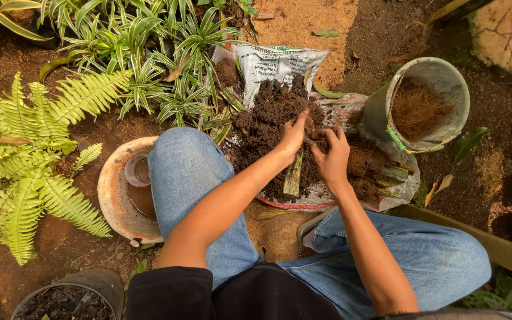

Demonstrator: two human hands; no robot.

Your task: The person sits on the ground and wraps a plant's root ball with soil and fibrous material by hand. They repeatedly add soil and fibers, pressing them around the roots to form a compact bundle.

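Observation:
My left hand (293,135) and my right hand (332,157) are together over a heap of dark soil (268,118) that lies on a spread white plastic sack (277,62). Both hands have their fingers curled into a clump of soil and fibrous roots between them. A flat green leaf strip (293,175) lies in the soil just under my left wrist. Brown root clumps with cut green stubs (377,172) lie on the sack to the right of my right hand. My knees in blue jeans frame the sack.
A grey bucket (380,109) of brown coconut fibre tilts at the right. A round clay dish (114,195) sits left of my left knee. Ferns (25,154) and striped-leaf plants (149,59) fill the left. A black pot of soil (66,296) stands bottom left; a wooden plank (493,246) lies right.

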